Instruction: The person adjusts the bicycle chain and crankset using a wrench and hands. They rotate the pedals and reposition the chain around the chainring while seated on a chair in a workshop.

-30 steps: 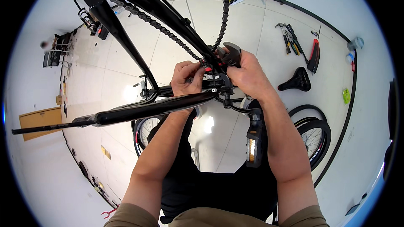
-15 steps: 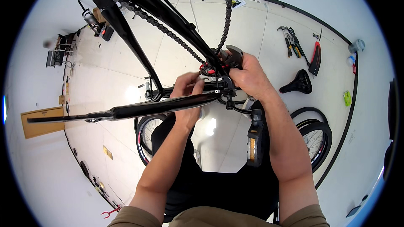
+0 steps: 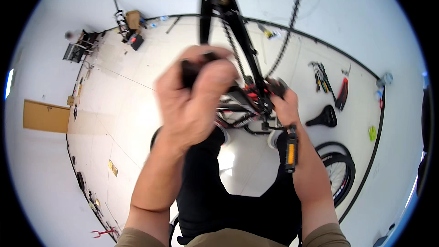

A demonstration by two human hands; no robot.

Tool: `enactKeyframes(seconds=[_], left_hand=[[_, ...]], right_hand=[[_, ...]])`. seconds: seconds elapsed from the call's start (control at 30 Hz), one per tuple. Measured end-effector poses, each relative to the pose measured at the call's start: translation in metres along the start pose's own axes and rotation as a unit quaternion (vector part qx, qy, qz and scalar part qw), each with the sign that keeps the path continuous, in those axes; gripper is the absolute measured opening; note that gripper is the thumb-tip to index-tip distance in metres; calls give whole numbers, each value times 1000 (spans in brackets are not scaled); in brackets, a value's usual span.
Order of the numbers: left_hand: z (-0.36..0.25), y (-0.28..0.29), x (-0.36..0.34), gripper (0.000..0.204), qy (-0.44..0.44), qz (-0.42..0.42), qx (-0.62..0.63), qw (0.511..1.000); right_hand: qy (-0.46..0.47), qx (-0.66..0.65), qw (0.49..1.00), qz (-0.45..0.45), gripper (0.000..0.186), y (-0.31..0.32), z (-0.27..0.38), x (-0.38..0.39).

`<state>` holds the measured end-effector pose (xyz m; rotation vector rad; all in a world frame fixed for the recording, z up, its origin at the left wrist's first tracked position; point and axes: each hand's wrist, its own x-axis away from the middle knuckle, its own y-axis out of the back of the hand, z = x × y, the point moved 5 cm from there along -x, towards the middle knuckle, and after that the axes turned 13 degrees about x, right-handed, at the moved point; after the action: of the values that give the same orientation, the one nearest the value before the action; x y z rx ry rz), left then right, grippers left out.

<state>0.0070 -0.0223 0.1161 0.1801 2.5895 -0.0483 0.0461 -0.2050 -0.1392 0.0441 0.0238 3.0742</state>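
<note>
A black bicycle frame [image 3: 244, 36] stands before me, tilted, with its chain [image 3: 289, 32] hanging in a loop. My left hand [image 3: 190, 96], close to the camera and smeared by motion, is wrapped round a black tube of the frame. At the bottom of the frame, beside red parts [image 3: 252, 95], my right hand [image 3: 286, 105] is closed on a dark grey, rounded piece [image 3: 277, 87] whose kind I cannot make out. A black pedal with an amber reflector [image 3: 291, 152] hangs by my right forearm.
Right of me on the floor lie a black saddle [image 3: 323, 116], a red and black mudguard [image 3: 341, 94], hand tools [image 3: 320, 77] and wheels [image 3: 339, 178]. A cardboard box [image 3: 134, 20] stands at the far left wall. My legs [image 3: 206, 169] are on either side below the frame.
My left hand has left the area near the red parts and come up onto the frame tube. The frame has swung round, its tube turning toward me. My right hand stays near the red parts.
</note>
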Motion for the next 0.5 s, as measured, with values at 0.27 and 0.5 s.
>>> enactKeyframes(seconds=[0.27, 0.5], left_hand=[[23, 10, -15, 37, 25, -72, -30, 997], [14, 6, -13, 44, -12, -68, -70, 995]], right_hand=[[-91, -83, 975, -182, 44, 61, -17, 46], [-170, -372, 901, -146, 36, 68, -42, 120]])
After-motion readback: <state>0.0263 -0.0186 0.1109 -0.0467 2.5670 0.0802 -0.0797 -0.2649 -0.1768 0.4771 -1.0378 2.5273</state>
